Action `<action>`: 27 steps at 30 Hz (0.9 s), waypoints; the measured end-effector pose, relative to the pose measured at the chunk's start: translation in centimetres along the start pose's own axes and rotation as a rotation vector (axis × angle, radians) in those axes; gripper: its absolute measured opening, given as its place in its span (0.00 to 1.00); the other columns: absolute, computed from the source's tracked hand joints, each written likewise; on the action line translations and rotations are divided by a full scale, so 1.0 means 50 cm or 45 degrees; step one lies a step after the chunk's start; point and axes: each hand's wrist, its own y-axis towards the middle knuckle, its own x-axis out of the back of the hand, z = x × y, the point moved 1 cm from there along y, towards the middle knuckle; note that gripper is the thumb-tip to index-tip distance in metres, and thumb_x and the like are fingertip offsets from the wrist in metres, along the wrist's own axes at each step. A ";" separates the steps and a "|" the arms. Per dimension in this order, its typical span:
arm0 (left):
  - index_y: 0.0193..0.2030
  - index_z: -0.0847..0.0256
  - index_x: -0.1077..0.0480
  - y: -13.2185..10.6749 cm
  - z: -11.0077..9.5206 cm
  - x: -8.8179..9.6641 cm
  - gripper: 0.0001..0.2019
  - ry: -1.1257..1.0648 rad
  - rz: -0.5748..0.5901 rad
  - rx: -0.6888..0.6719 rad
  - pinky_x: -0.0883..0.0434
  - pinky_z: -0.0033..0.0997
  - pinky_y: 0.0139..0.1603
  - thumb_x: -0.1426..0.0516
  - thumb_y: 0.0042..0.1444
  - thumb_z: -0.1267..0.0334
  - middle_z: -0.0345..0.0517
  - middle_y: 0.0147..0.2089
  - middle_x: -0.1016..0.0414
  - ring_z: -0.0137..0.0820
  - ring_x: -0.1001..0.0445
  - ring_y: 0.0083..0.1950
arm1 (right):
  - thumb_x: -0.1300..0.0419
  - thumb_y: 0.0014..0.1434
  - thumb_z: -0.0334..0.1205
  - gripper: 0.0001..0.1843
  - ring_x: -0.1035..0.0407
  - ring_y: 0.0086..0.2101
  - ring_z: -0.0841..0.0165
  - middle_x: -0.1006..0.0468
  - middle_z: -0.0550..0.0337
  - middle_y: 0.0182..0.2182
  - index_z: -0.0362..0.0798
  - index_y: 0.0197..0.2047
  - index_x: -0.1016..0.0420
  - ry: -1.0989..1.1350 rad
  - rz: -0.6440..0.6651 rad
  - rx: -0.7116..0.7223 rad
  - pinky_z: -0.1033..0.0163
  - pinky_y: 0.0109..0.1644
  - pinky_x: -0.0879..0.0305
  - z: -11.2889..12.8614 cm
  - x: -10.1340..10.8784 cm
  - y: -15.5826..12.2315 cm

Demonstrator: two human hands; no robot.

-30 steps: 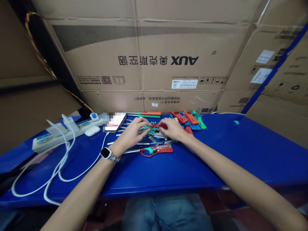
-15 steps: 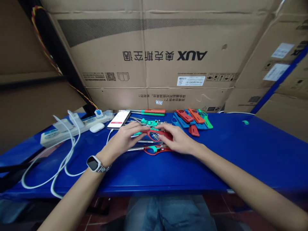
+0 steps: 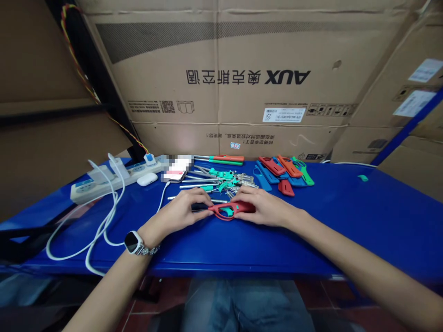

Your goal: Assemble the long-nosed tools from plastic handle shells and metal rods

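Both hands are closed on a red long-nosed lighter point(image 3: 225, 212) with a green trigger, low over the blue table's middle. My left hand point(image 3: 188, 205) pinches it at the neck, where the metal tube begins, and hides most of the tube. On the handle end, my right hand point(image 3: 259, 205) has its fingers and thumb wrapped round the red body. Just beyond them lies a pile of lighter insides point(image 3: 224, 177): metal tubes, green triggers and clear parts. Farther right are loose red, orange, blue and green handle shells point(image 3: 277, 170).
Two whole lighters point(image 3: 224, 159), orange and green, lie by the cardboard point(image 3: 242, 46) at the back. A phone point(image 3: 178, 168), a white case point(image 3: 147, 179) and a power strip point(image 3: 117, 180) with white cables point(image 3: 100, 226) occupy the left. A small green piece point(image 3: 362, 178) sits far right.
The red shell in my hands has come down over the red half with the green trigger. Both hands have moved nearer, uncovering more of the pile behind.
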 end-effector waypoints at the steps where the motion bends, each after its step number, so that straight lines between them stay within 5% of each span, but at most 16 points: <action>1: 0.41 0.59 0.22 -0.001 0.002 -0.001 0.07 0.016 0.007 0.003 0.28 0.34 0.49 0.40 0.62 0.59 0.47 0.43 0.23 0.34 0.24 0.44 | 0.40 0.64 0.45 0.17 0.30 0.46 0.63 0.26 0.52 0.46 0.48 0.54 0.26 -0.016 0.000 0.000 0.57 0.50 0.32 0.000 -0.001 -0.001; 16: 0.41 0.59 0.21 -0.004 0.014 -0.004 0.09 0.054 0.111 0.134 0.30 0.34 0.49 0.41 0.61 0.58 0.47 0.44 0.23 0.36 0.24 0.44 | 0.40 0.64 0.46 0.16 0.32 0.45 0.62 0.27 0.52 0.43 0.47 0.51 0.23 -0.047 -0.028 -0.017 0.57 0.50 0.34 -0.004 -0.013 -0.012; 27: 0.41 0.59 0.23 -0.003 0.010 -0.008 0.10 0.060 0.128 0.203 0.32 0.31 0.39 0.42 0.61 0.57 0.46 0.40 0.26 0.33 0.27 0.37 | 0.37 0.62 0.44 0.14 0.32 0.43 0.62 0.27 0.53 0.41 0.46 0.47 0.23 -0.007 0.044 -0.123 0.56 0.48 0.36 -0.007 -0.007 -0.008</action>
